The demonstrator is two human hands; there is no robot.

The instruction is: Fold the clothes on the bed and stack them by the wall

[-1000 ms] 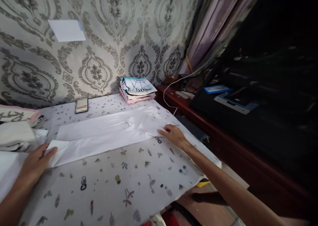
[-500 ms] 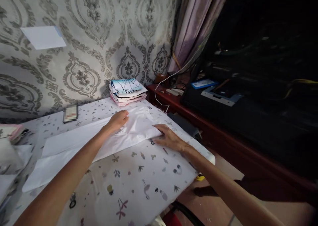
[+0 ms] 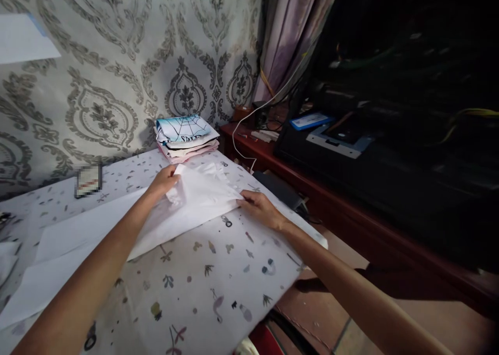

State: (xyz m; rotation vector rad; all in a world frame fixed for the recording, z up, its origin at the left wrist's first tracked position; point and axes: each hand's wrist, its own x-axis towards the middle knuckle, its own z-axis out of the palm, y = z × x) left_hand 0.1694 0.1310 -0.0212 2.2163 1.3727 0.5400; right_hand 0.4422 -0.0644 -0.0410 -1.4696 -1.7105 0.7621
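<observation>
A white cloth garment (image 3: 195, 194) lies stretched lengthwise across the table, its near end rumpled and partly lifted. My left hand (image 3: 162, 181) pinches an edge of it near the far side, fingers closed on the fabric. At the garment's right corner, my right hand (image 3: 260, 207) grips the cloth between thumb and fingers. The fabric is raised in a slope between both hands. Its flatter part runs off to the left, partly covered by my left forearm.
A folded stack of clothes (image 3: 187, 136), with a spider-web print on top, sits by the wall. A blurred small card-like object (image 3: 88, 181) lies at the back left. The patterned tablecloth (image 3: 202, 287) covers the table. To the right stands a dark red cabinet (image 3: 312, 188) with a white cable (image 3: 244, 118).
My left hand has moved left and pulled up a fold of the white garment. My right hand has closed on its corner. The view has shifted to the right.
</observation>
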